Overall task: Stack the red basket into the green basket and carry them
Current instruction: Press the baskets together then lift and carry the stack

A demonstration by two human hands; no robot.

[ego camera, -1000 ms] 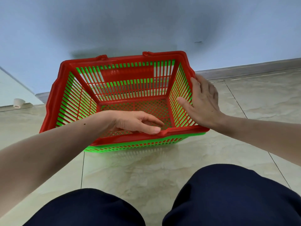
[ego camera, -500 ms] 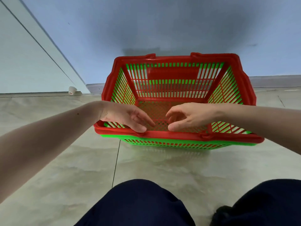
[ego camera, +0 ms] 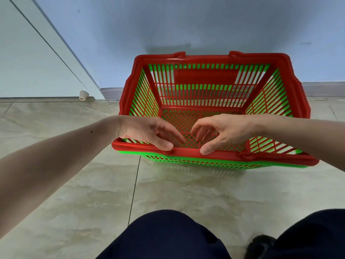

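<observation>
The red basket (ego camera: 205, 57) sits nested inside the green basket (ego camera: 205, 162), both standing on the tiled floor close to the wall. Only the green rim and slats show beneath and through the red one. My left hand (ego camera: 147, 130) and my right hand (ego camera: 225, 128) meet at the middle of the near red rim. Each thumb presses on the rim's top edge and the fingers curl down inside the basket. A red handle lies folded along the far rim.
A blue-grey wall (ego camera: 186, 25) stands right behind the baskets. A white door panel (ego camera: 37, 62) with a small doorstop (ego camera: 83, 95) lies to the left. My dark-trousered knees (ego camera: 168, 236) and a black shoe (ego camera: 261, 245) are at the bottom.
My right hand has left the basket's right side wall and come to the near rim beside my left hand. The view has turned, so the baskets sit further right.
</observation>
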